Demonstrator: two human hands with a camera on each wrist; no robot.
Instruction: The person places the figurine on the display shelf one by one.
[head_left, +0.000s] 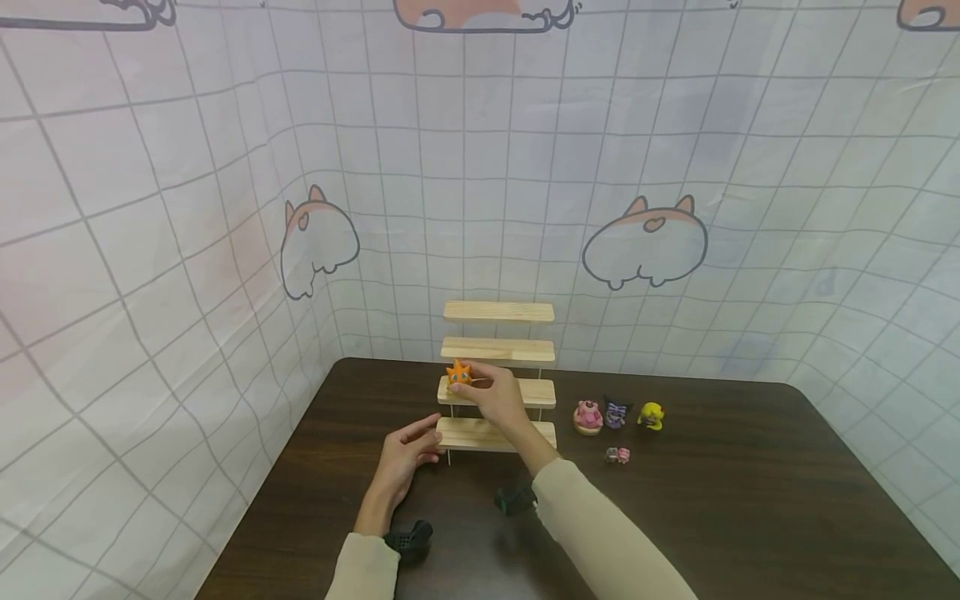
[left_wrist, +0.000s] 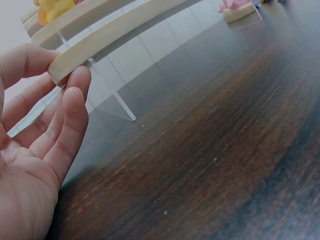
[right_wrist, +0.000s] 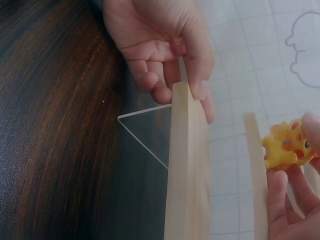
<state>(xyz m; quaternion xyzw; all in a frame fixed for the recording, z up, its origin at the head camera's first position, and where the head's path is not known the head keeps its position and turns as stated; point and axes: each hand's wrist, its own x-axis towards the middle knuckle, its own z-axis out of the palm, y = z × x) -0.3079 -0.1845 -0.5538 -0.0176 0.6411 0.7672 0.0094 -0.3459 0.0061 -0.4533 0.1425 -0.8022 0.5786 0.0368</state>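
Orange-yellow figurine [head_left: 459, 374] with a spiky head: upright, long axis running vertical from feet to head, face turned toward the person. Sits in the right hand [head_left: 497, 398], thumb and fingers pinching it from its right side at the left end of the third board [head_left: 534, 392] from the top. Right wrist view shows its feet at that board, touching or just beside it; cannot tell which. Directly below the pinch, lowest board [head_left: 480, 431], long axis left to right, passing under the right forearm. Left hand [head_left: 405, 457], below and left of the pinch, grips this board's left end between thumb and fingers. Clear support [left_wrist: 126, 106] beneath the board, just beside the left fingers. Above the pinch, two more pale wood boards: second board [head_left: 498, 350], then top board [head_left: 498, 312]. Well to the right of the pinch, on the dark table [head_left: 712, 517]: pink figurine [head_left: 588, 419] near purple figurine [head_left: 616, 415], yellow figurine [head_left: 652, 416] farther right; small grey-and-pink pair [head_left: 618, 455] nearer the person. Beyond the grip, gridded cloth [head_left: 495, 192] with cartoon animal prints.
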